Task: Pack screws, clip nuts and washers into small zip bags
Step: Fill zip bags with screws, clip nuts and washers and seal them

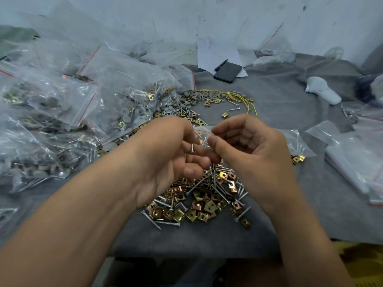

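My left hand (165, 154) and my right hand (246, 146) meet above the middle of the grey cloth. Between their fingertips they pinch a small clear zip bag (202, 131), mostly hidden behind the fingers. One screw (192, 148) lies across my left fingers. Directly below the hands spreads a loose heap of brass clip nuts (199, 201) mixed with long silver screws (221, 195). Grey round washers (194, 97) lie in a heap further back.
Many filled zip bags (62, 112) are piled on the left. Flat bags (352, 154) lie on the right. A black phone (228, 71), a pen and paper sit at the back. A yellow wire (242, 99) and a white object (323, 90) lie beyond the hands.
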Motion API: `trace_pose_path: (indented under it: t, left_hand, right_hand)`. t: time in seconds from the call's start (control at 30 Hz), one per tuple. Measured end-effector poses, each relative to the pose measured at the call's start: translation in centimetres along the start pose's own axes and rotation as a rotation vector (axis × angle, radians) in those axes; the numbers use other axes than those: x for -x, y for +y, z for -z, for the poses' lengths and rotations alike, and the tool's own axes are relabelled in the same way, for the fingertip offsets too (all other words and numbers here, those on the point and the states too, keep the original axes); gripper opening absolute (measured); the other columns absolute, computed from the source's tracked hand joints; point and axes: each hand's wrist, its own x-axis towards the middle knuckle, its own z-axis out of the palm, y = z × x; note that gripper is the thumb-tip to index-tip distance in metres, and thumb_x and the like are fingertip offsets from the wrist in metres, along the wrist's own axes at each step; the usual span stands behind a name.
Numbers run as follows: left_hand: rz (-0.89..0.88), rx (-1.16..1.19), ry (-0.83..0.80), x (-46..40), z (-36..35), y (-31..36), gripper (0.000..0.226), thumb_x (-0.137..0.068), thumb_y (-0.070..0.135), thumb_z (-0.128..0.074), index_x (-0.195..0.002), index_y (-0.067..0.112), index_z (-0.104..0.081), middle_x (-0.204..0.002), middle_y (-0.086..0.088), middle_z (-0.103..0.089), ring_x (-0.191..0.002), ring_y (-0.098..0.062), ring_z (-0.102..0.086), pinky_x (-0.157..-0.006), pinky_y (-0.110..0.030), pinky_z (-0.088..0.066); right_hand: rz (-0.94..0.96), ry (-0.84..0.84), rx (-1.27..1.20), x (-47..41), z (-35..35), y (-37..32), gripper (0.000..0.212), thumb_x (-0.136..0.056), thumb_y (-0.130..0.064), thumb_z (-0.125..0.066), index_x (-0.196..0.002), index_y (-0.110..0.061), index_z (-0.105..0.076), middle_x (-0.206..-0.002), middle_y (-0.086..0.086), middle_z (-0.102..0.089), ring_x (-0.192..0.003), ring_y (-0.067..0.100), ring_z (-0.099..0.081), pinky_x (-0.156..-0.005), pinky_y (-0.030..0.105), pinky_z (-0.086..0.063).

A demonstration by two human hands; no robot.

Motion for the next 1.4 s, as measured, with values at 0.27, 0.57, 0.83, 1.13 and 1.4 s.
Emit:
trace_pose_path:
  t: [0.27, 0.57, 0.83, 1.13, 1.4]
  left_hand:
    - [-0.021, -0.077, -0.058, 0.5, 0.1, 0.0, 0.026, -0.101, -0.022, -0.037, -0.115, -0.026, -0.059, -0.093, -0.037, -0.068, -0.049, -0.014, -0.058, -0.037, -0.017, -0.042]
    - [-0.098, -0.589, 0.079, 0.4, 1.0, -0.2, 0.027, -0.112, 0.018, -0.051, -0.111, 0.022, -0.077, -0.074, -0.006, -0.078, -0.032, -0.008, -0.037, -0.032, -0.016, -0.027]
    - [-0.230, -0.796, 0.208, -0.6, 0.8, -0.6, 0.028, -0.105, 0.024, -0.056, -0.104, 0.005, -0.077, -0.058, 0.001, -0.045, -0.042, -0.012, -0.032, -0.041, -0.022, -0.027]
    - [-0.697, -0.683, 0.292, 0.1, 1.5, 0.0, 0.031, -0.096, 0.009, -0.059, -0.100, 0.033, -0.079, -0.069, 0.015, -0.060, -0.054, -0.006, -0.049, -0.049, -0.023, -0.039]
    - [-0.852, -0.691, 0.235, -2.4, 2.2, 1.9, 0.040, -0.087, 0.014, -0.084, -0.122, 0.032, -0.077, -0.099, 0.013, -0.072, -0.080, 0.000, -0.065, -0.071, -0.019, -0.054]
  right_hand:
    - [-0.012, 0.004, -0.011, 0.1, 0.4, 0.5, 0.016, -0.086, -0.004, -0.082, -0.097, -0.011, -0.073, -0.087, 0.007, -0.077, -0.078, 0.023, -0.077, -0.071, 0.030, -0.062]
    - [-0.007, -0.010, -0.026, 0.5, 0.7, 0.6, 0.016, -0.086, -0.015, -0.085, -0.097, -0.015, -0.074, -0.089, 0.005, -0.076, -0.081, 0.020, -0.074, -0.069, 0.022, -0.057]
    - [-0.006, -0.018, -0.014, 0.7, 0.3, 0.6, 0.016, -0.087, -0.010, -0.084, -0.098, -0.015, -0.074, -0.089, 0.004, -0.076, -0.082, 0.021, -0.074, -0.072, 0.024, -0.060]
    - [0.010, 0.036, 0.071, -1.2, 1.8, -1.0, 0.013, -0.087, -0.007, -0.081, -0.094, -0.015, -0.074, -0.085, 0.005, -0.075, -0.075, 0.019, -0.071, -0.066, 0.026, -0.060]
    - [0.109, -0.112, 0.169, -8.2, 3.6, -4.3, 0.011, -0.091, 0.000, -0.074, -0.097, -0.008, -0.073, -0.084, 0.019, -0.072, -0.074, 0.021, -0.067, -0.075, 0.040, -0.057]
